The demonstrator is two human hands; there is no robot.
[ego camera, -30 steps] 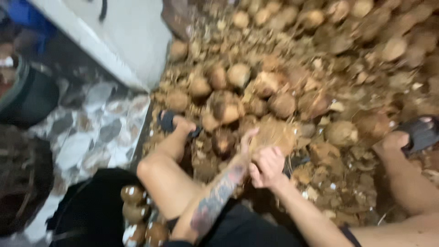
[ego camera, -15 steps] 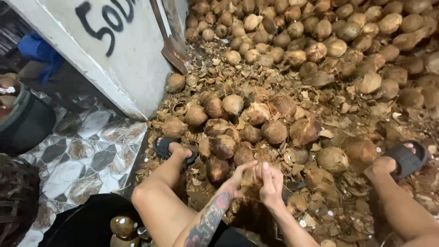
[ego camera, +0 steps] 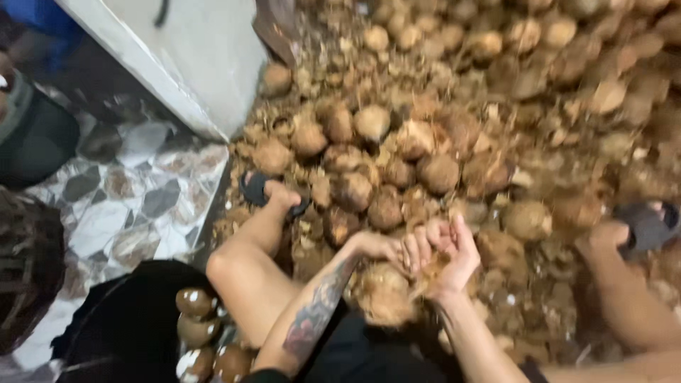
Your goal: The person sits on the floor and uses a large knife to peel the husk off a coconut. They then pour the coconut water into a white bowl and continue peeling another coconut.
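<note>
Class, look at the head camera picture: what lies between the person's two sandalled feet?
In the head view, between the left sandal and the right sandal lie husked coconuts and loose husk scraps.

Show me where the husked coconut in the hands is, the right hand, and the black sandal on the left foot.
Brown fibrous husked coconut (ego camera: 383, 296), head view, on its rounded front.
Right hand (ego camera: 447, 259), head view, on the palm.
Black sandal (ego camera: 254, 189), head view, on the sole edge behind the left foot's heel.
</note>
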